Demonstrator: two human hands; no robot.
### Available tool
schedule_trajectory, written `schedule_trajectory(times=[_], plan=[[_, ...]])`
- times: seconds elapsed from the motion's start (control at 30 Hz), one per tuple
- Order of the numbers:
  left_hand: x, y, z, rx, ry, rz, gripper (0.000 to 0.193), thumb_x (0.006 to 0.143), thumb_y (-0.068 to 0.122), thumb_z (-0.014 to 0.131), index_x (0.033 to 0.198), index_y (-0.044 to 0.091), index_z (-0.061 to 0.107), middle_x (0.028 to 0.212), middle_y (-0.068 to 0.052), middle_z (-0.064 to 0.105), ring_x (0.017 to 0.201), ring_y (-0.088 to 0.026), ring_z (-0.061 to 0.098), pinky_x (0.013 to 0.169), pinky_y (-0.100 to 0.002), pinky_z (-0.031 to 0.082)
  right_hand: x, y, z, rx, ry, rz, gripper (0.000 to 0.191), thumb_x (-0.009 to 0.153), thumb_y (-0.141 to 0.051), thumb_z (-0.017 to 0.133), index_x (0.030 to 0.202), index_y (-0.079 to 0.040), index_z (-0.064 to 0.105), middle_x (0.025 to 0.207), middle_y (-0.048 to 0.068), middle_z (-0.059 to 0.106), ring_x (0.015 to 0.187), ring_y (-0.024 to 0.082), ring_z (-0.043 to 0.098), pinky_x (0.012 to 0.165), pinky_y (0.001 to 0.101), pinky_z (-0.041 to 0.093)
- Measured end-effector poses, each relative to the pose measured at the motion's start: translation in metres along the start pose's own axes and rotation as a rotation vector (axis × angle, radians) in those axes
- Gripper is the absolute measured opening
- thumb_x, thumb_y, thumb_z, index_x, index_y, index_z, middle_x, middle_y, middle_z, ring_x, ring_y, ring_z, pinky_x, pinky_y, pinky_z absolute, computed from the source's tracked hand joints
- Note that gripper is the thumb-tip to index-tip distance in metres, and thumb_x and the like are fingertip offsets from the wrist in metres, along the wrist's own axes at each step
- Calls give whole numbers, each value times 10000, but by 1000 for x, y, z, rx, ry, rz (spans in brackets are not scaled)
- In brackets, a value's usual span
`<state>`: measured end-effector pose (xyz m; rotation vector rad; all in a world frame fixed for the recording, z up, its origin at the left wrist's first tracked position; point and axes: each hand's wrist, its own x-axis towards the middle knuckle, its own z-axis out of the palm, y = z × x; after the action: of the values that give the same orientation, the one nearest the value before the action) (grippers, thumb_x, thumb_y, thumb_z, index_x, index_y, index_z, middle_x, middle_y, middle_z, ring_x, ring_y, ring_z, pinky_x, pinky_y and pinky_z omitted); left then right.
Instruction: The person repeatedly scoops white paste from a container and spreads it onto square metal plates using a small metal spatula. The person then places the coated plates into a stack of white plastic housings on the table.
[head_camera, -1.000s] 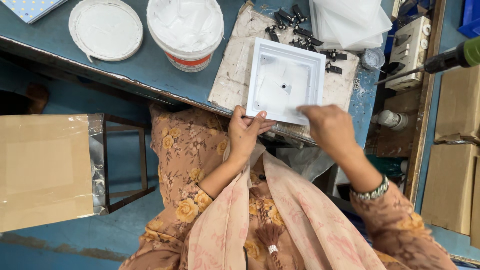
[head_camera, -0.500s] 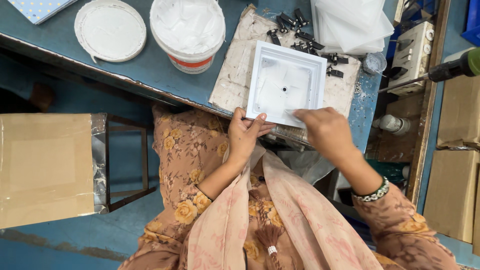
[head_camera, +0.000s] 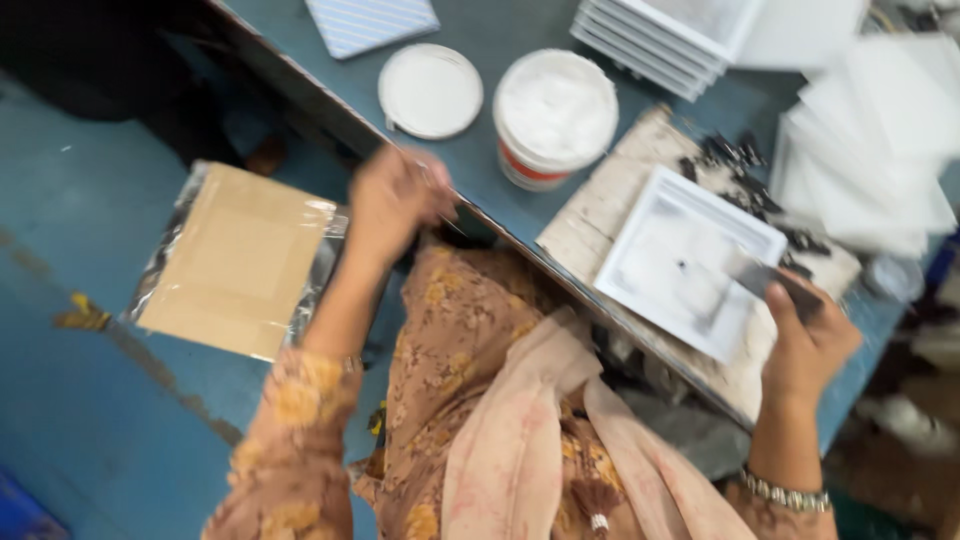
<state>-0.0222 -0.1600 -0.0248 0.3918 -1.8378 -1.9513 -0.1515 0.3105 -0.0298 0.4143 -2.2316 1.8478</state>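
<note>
Now your right hand (head_camera: 805, 340) grips a scraper (head_camera: 770, 280) over the white tray (head_camera: 690, 260), which lies on the board (head_camera: 600, 205) at the right. Your left hand (head_camera: 395, 195) is curled at the table (head_camera: 480, 170) edge; what it holds, I cannot tell. The tub (head_camera: 555, 115) stands close, so a wide elbow could tip it.

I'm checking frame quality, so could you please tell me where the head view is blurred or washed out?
Head view: motion blur smears the left hand and the white sheets; the white tub is nearly washed out; the square white tray stays readable under soft, even light.
</note>
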Motion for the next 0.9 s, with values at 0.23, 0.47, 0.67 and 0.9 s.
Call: schedule_trajectory(times=[0.23, 0.47, 0.67, 0.9], plan=[[174, 49, -66, 978, 95, 429, 855, 786, 387, 959, 1439, 117, 478, 1427, -214, 569, 1326, -398, 523, 1083, -516, 441, -1, 23, -11, 179, 59, -22, 230, 992, 97, 726, 1216, 137, 687, 1158, 138, 730, 1049, 170, 698, 1060, 281, 535], [246, 62, -60, 1407, -285, -65, 1450, 455, 567, 974, 1630, 273, 177, 1637, -347, 141, 1538, -508, 68, 1233, -652, 74, -25, 23, -43, 101, 194, -4, 211, 1040, 129, 724, 1244, 161, 678, 1161, 174, 719, 1039, 178, 699, 1054, 284, 543], [262, 62, -52, 1483, -493, -247, 1555, 387, 653, 952, 1631, 336, 75, 1647, -310, 51, 1534, -488, -21, 1181, -728, 26, -23, 9, -32, 78, 185, 29, 232, 1031, 137, 707, 1257, 171, 670, 1176, 179, 721, 1059, 182, 700, 1056, 273, 533], [264, 67, -72, 1309, -435, -179, 1412, 378, 647, 893, 1609, 380, 255, 1614, -216, 268, 1529, -447, 214, 1189, -686, 232, 30, -69, 31, 79, -59, 73, 216, 983, 108, 712, 1191, 148, 671, 1146, 177, 727, 1022, 176, 704, 1038, 294, 543]])
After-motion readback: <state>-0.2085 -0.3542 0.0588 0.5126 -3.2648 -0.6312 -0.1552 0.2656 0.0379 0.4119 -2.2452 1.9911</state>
